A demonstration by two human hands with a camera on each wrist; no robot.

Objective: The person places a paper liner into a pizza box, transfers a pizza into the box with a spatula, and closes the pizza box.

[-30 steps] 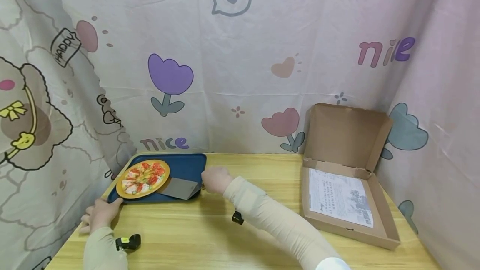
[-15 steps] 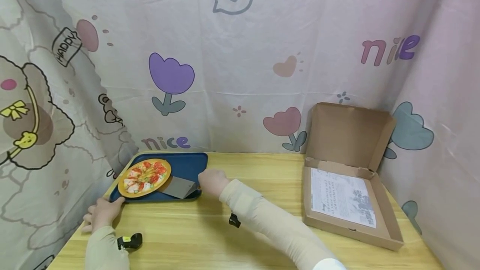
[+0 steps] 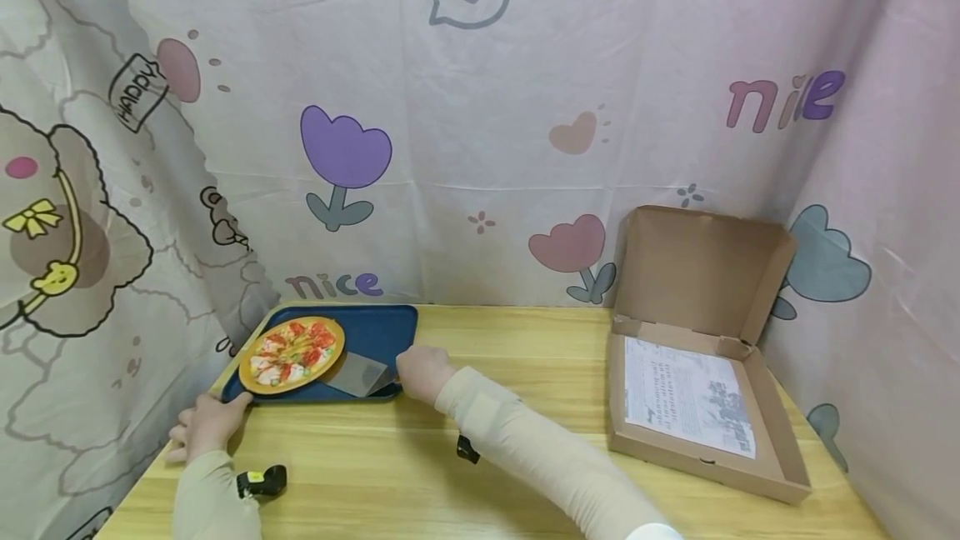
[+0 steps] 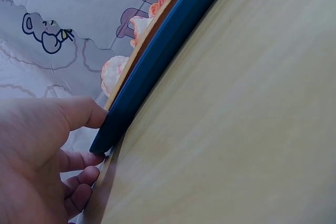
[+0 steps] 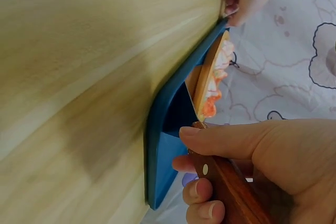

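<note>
Pizza (image 3: 292, 354), round and topped in red and white, sits at the left of a blue tray (image 3: 386, 325) on the wood-grain counter (image 3: 375, 473). My left hand (image 3: 210, 425) pinches the tray's near left corner, thumb at the rim and fingers (image 4: 79, 161) tucked beneath, a hold I judge would stop the tray sliding under a push. The fingers of my right hand (image 3: 424, 372) are curled snugly round the wooden handle (image 5: 226, 184) of a spatula (image 3: 354, 374), thumb set toward its blade end, presumably to steer the flat grey blade from the tray's right side. That blade lies low, meeting the pizza's right edge; how far it reaches beneath, I cannot tell. Its shallow angle seems to suit so thin an edge. Well apart, to the right, a cardboard box (image 3: 701, 273) stands with its lid raised, printed paper (image 3: 686, 394) lying across its floor, perhaps as a liner.
</note>
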